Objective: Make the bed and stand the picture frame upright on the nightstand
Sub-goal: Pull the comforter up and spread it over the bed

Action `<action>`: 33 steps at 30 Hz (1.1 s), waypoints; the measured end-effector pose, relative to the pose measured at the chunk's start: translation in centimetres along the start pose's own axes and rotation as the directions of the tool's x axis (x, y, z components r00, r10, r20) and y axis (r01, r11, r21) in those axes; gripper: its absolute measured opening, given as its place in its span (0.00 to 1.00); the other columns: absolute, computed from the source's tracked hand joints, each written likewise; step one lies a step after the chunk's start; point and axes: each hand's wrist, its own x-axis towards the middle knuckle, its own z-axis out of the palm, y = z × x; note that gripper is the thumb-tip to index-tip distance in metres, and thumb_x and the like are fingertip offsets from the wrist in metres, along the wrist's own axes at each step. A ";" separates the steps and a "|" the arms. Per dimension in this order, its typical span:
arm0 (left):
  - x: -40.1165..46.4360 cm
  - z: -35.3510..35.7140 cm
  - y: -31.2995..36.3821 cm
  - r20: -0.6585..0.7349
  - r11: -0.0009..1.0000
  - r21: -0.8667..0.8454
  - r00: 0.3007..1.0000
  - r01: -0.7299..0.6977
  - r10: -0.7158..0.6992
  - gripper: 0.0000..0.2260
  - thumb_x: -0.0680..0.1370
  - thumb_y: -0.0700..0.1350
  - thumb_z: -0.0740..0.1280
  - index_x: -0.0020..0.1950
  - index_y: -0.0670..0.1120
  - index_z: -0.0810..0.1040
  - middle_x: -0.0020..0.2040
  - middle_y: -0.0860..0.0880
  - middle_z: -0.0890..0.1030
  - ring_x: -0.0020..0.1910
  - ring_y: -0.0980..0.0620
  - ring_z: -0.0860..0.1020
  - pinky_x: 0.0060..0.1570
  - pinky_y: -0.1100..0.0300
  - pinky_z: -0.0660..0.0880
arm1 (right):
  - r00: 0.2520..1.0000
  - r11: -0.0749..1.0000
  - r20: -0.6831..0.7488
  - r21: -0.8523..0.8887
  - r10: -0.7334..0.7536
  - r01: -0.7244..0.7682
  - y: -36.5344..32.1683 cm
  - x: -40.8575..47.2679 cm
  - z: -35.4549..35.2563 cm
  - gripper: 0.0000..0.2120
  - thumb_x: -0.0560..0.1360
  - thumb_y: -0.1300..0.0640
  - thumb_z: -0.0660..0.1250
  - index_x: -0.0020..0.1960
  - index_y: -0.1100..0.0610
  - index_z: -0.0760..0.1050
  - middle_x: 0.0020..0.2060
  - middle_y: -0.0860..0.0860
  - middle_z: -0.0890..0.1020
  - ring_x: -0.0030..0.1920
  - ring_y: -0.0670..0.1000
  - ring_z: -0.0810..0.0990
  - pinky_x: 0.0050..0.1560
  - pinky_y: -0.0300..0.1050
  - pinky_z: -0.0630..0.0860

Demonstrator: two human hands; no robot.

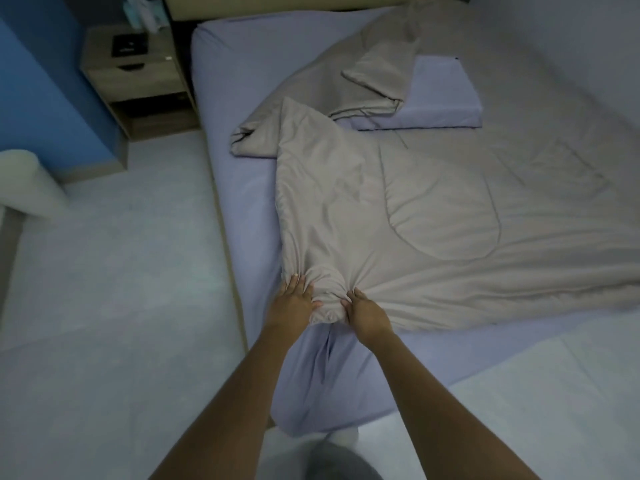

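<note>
One view only, from a wide-angle camera worn on the person's head. It stood at the foot corner of the bed (242, 81) and looked forward and steeply down, along the mattress toward the headboard. Both forearms reached away from the lens into the lower middle of the picture, so the near corner of the bed was close, while the nightstand (135, 81) beside the bed's head sat far off at the upper left. The floor (104, 289) left of the bed filled the left side (straight edges bowed near the borders, as a wide lens makes them). No second view shared the scene.
</note>
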 end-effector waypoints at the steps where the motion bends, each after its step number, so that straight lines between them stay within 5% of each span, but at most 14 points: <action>1: -1.8 0.6 0.3 0.000 1.000 -0.014 1.000 0.025 -0.025 0.25 0.84 0.52 0.49 0.77 0.39 0.57 0.78 0.39 0.57 0.77 0.43 0.54 0.75 0.51 0.49 | 1.000 1.000 -0.008 0.006 -0.006 0.006 -0.2 -1.5 0.7 0.20 0.84 0.53 0.49 0.73 0.59 0.64 0.75 0.53 0.62 0.76 0.49 0.58 0.72 0.44 0.60; 5: -9.1 3.1 0.7 -0.044 0.998 -0.035 0.998 0.050 -0.052 0.24 0.82 0.51 0.57 0.71 0.37 0.69 0.72 0.36 0.68 0.73 0.39 0.65 0.71 0.48 0.61 | 0.999 1.000 -0.019 0.011 -0.028 0.028 -1.4 -8.0 4.0 0.21 0.83 0.49 0.51 0.70 0.58 0.69 0.73 0.56 0.66 0.71 0.54 0.67 0.68 0.47 0.66; 8: -14.1 5.4 0.7 0.011 0.998 -0.029 0.999 0.051 -0.051 0.25 0.74 0.55 0.56 0.50 0.40 0.85 0.51 0.39 0.84 0.53 0.43 0.83 0.49 0.51 0.79 | 0.998 0.998 -0.009 -0.025 -0.054 0.054 -1.9 -13.2 6.7 0.21 0.83 0.49 0.51 0.69 0.59 0.69 0.72 0.57 0.67 0.70 0.56 0.68 0.66 0.47 0.67; 15: -24.0 10.7 3.9 -0.028 1.000 -0.008 1.000 0.011 -0.011 0.26 0.73 0.56 0.53 0.47 0.41 0.86 0.47 0.41 0.85 0.49 0.43 0.84 0.46 0.50 0.80 | 0.997 0.994 0.024 -0.086 -0.070 0.072 -0.8 -23.0 11.1 0.22 0.83 0.47 0.49 0.72 0.57 0.66 0.74 0.54 0.64 0.69 0.57 0.69 0.67 0.48 0.67; 18: -28.1 11.3 6.1 -0.004 0.997 -0.044 0.998 0.070 -0.070 0.26 0.76 0.57 0.55 0.55 0.40 0.83 0.56 0.39 0.83 0.59 0.41 0.80 0.56 0.50 0.76 | 0.994 0.986 0.038 -0.124 -0.106 0.110 0.1 -26.3 12.4 0.22 0.83 0.48 0.49 0.72 0.56 0.66 0.74 0.54 0.65 0.70 0.56 0.69 0.67 0.47 0.67; 22: -32.4 13.2 9.2 0.030 0.990 -0.080 0.993 0.115 -0.113 0.27 0.83 0.55 0.50 0.76 0.39 0.59 0.77 0.39 0.60 0.77 0.42 0.55 0.74 0.51 0.50 | 0.989 0.979 0.072 -0.145 -0.132 0.141 2.1 -30.3 14.8 0.22 0.83 0.47 0.49 0.71 0.57 0.67 0.73 0.55 0.66 0.69 0.56 0.69 0.66 0.48 0.67; 33: -38.5 15.6 14.4 0.082 0.979 -0.066 0.979 0.193 -0.188 0.27 0.84 0.54 0.48 0.78 0.40 0.52 0.79 0.41 0.53 0.78 0.44 0.49 0.75 0.53 0.44 | 0.985 0.983 0.159 -0.161 -0.064 0.090 5.9 -37.7 15.9 0.22 0.83 0.51 0.48 0.74 0.58 0.62 0.75 0.54 0.61 0.73 0.55 0.64 0.71 0.49 0.61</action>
